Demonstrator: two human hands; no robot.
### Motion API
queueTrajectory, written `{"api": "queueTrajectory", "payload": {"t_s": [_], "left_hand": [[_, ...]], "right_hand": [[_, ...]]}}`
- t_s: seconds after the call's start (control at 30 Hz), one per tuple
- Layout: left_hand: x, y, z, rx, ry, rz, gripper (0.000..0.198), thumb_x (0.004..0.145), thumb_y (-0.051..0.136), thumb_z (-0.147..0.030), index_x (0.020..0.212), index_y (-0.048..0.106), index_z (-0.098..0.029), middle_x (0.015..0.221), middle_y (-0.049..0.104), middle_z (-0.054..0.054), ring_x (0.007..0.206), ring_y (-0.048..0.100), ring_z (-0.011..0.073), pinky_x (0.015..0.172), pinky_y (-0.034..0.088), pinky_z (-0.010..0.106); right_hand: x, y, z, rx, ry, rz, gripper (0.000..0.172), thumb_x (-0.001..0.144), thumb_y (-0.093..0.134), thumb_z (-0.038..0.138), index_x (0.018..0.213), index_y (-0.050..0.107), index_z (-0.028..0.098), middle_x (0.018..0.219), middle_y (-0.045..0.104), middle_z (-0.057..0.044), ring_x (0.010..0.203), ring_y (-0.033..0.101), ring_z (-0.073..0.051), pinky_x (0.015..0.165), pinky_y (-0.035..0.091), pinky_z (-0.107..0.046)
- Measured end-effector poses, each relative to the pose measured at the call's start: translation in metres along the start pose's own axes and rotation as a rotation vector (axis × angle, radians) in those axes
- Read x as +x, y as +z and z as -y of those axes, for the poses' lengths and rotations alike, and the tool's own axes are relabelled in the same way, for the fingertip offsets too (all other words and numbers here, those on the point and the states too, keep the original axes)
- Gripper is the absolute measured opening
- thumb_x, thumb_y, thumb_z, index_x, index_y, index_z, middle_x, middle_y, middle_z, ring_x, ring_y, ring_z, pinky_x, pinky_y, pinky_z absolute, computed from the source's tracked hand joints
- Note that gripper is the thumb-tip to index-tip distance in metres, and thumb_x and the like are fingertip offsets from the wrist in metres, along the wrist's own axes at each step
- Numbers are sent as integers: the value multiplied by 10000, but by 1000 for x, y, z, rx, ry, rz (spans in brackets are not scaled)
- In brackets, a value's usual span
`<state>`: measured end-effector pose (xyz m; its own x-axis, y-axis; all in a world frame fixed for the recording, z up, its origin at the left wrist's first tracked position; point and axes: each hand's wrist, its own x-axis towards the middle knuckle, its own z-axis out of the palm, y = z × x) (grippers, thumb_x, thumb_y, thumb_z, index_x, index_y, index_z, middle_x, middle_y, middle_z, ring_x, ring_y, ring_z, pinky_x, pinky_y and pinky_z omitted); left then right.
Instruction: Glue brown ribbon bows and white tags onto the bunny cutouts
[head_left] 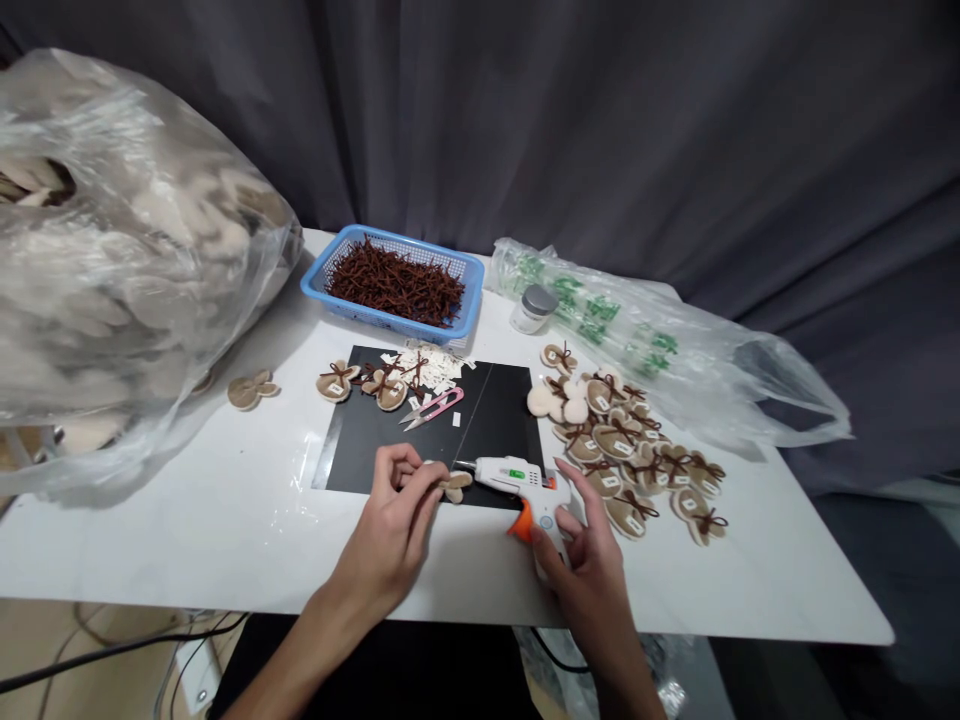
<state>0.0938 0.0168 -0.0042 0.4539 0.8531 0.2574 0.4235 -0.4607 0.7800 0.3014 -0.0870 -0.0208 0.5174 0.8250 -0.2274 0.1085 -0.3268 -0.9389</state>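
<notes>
Two hands of mine are at work: my left hand (397, 515) has finger and thumb pinched together on a small tan fabric piece (454, 484), and my right hand (589, 560) is wrapped around the grip of a white glue gun (517, 474). I can't tell whether the orange trigger (522, 522) is pressed. The piece sits by the near edge of the black mat (360, 440), its lobes poking out from my fingertips, the nozzle close by.

That closeness is my main worry: if the nozzle is hot, a slip of either wrist could burn my left fingers, and too hard a squeeze could smear glue over the fabric. Swinging the gun right could knock the pile of bow-tied pieces (615, 440). Reaching forward, I could catch the open blades of the pink snips (433, 407) or scatter the white labels (431, 370).

The front edge of the table (187, 530) runs under my forearms, so there's little room to draw back. The widest space is to my left, short of the big plastic bag (150, 230). Beyond the mat, the blue basket (375, 317) limits my reach.
</notes>
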Motion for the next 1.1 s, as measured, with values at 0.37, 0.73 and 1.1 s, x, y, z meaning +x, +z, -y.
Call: {"api": "queueTrajectory", "payload": {"t_s": [0.37,0.73,1.1], "left_hand": [[-1,-1,-1,-14,-12,-10,225,1105,484,-143,1194,673,-229,1178,443,66,935,634,159,915,573,334],[-1,0,-1,4,4,-14,231,1105,480,-128,1205,662,-229,1195,438,71,953,649,153,926,583,333],[-2,-1,0,-38,-17,-38,214,1107,475,-156,1188,660,-226,1275,525,104,969,721,165,921,617,344]], "right_hand": [[-2,2,9,37,58,9,869,885,789,565,1628,461,257,878,695,-7,503,385,-100,426,306,-199],[-2,3,4,-14,24,-21,836,886,787,581,1602,522,240,870,722,-5,491,439,-95,447,380,-195],[-7,12,7,-548,-98,-282,567,1014,598,617,1463,678,280,984,804,-88,535,590,-208,564,465,-320]]}}
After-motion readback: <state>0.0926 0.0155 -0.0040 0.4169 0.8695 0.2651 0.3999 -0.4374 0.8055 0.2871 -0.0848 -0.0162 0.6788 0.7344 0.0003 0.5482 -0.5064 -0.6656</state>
